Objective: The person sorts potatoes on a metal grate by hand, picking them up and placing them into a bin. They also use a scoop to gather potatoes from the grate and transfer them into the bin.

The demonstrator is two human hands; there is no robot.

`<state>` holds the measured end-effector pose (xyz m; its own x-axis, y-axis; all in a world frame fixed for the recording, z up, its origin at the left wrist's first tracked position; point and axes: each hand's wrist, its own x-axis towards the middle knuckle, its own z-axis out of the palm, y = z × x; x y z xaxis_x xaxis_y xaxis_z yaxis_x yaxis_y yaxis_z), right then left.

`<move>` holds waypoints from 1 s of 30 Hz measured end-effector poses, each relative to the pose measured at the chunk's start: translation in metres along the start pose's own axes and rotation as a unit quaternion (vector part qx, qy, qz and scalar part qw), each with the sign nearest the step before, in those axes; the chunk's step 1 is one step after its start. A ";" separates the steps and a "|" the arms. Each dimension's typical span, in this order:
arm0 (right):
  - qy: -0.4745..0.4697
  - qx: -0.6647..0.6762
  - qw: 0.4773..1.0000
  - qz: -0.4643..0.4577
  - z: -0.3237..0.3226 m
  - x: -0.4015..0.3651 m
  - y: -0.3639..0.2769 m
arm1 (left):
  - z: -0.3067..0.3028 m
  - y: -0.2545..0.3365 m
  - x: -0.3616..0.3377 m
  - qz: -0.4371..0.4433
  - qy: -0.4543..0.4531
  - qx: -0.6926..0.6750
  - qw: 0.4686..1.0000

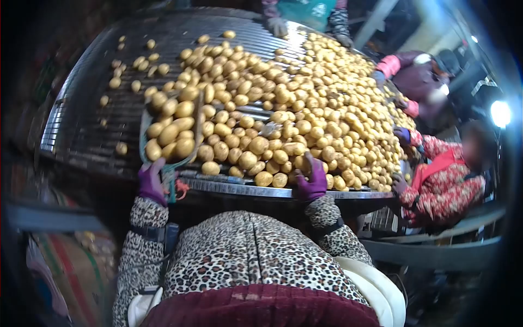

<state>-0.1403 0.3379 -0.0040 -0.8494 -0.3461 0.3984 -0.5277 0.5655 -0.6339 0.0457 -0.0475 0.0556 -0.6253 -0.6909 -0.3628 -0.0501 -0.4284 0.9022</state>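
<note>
My left hand (151, 182), in a purple glove, is closed on the near end of a basket (144, 131) with a greenish rim. Large yellow potatoes (169, 132) fill the basket, which lies on the slatted metal table. Red and teal ties (181, 188) hang beside that hand at the table edge. Farther right, my right hand (312, 182), also gloved in purple, reaches over the front edge into the potato pile (327, 109). Its fingers and thumb curl about a potato (301, 162) at the near side of the heap.
Loose potatoes (143, 64) are scattered over the slatted table (81, 103) at left. Several co-workers stand around the far and right sides, with gloved hands (277, 26) at the pile. A striped sack (71, 267) is at lower left. A bright lamp (500, 114) shines at right.
</note>
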 end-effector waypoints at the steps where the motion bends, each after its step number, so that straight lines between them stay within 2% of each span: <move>1: -0.009 0.049 0.999 0.017 -0.004 0.004 0.000 | 0.006 -0.004 0.000 0.017 -0.026 -0.019 0.999; 3: -0.019 0.129 0.991 0.030 -0.008 0.012 0.019 | 0.021 -0.006 -0.012 -0.023 -0.016 0.010 1.000; 4: -0.048 0.208 0.973 0.091 -0.010 0.013 0.029 | 0.024 -0.011 -0.010 -0.043 -0.019 0.027 0.999; 7: -0.108 0.437 0.859 0.244 -0.031 0.035 0.011 | 0.054 -0.002 -0.021 -0.038 -0.070 0.000 0.997; 8: -0.125 0.448 0.848 0.254 -0.036 0.044 0.004 | 0.061 0.000 -0.021 -0.056 -0.070 0.007 0.996; 9: -0.149 0.414 0.870 0.223 -0.041 0.053 -0.002 | 0.068 -0.005 -0.020 -0.068 -0.071 0.012 0.995; 11: -0.183 0.431 0.845 0.257 -0.062 0.070 -0.036 | 0.076 -0.023 -0.006 -0.060 -0.107 0.049 0.991; 13: -0.212 0.416 0.851 0.239 -0.063 0.085 -0.033 | 0.094 -0.020 -0.008 -0.038 -0.128 0.043 0.990; 15: -0.200 0.503 0.798 0.266 -0.057 0.100 -0.037 | 0.108 -0.012 -0.007 -0.071 -0.143 0.046 0.986; 16: -0.194 0.530 0.761 0.318 -0.056 0.106 -0.039 | 0.116 -0.012 -0.005 -0.084 -0.151 0.046 0.984; 17: -0.225 0.407 0.857 0.224 -0.056 0.111 -0.039 | 0.121 -0.015 0.000 -0.082 -0.160 0.036 0.983; 18: -0.229 0.265 0.928 0.129 -0.055 0.116 -0.038 | 0.122 -0.021 0.006 -0.081 -0.165 0.025 0.983; 19: -0.252 0.478 0.804 0.248 -0.051 0.120 -0.036 | 0.123 -0.025 0.010 -0.080 -0.168 0.013 0.982; 20: -0.226 0.638 0.631 0.380 -0.047 0.124 -0.033 | 0.127 -0.022 0.009 -0.067 -0.180 0.009 0.981; 23: -0.276 0.672 0.592 0.349 -0.035 0.137 -0.016 | 0.129 -0.015 0.011 -0.102 -0.179 0.008 0.979; 24: -0.274 0.662 0.597 0.360 -0.034 0.142 -0.017 | 0.128 -0.018 0.013 -0.081 -0.179 0.019 0.980; 27: -0.261 0.580 0.690 0.346 -0.030 0.159 -0.026 | 0.122 -0.026 0.020 -0.042 -0.157 0.063 0.985; 28: -0.241 0.560 0.729 0.312 -0.029 0.169 -0.037 | 0.118 -0.027 0.024 -0.045 -0.139 0.084 0.986; 29: -0.282 0.540 0.752 0.254 -0.031 0.178 -0.039 | 0.116 -0.025 0.028 -0.050 -0.124 0.107 0.985; 30: -0.286 0.516 0.767 0.252 -0.029 0.187 -0.046 | 0.118 -0.021 0.026 -0.060 -0.122 0.087 0.987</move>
<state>-0.2752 0.2688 0.1187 -0.6549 -0.7172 -0.2381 0.3949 -0.0561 -0.9170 -0.0614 0.0122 0.0543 -0.7741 -0.4714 -0.4226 -0.2561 -0.3774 0.8899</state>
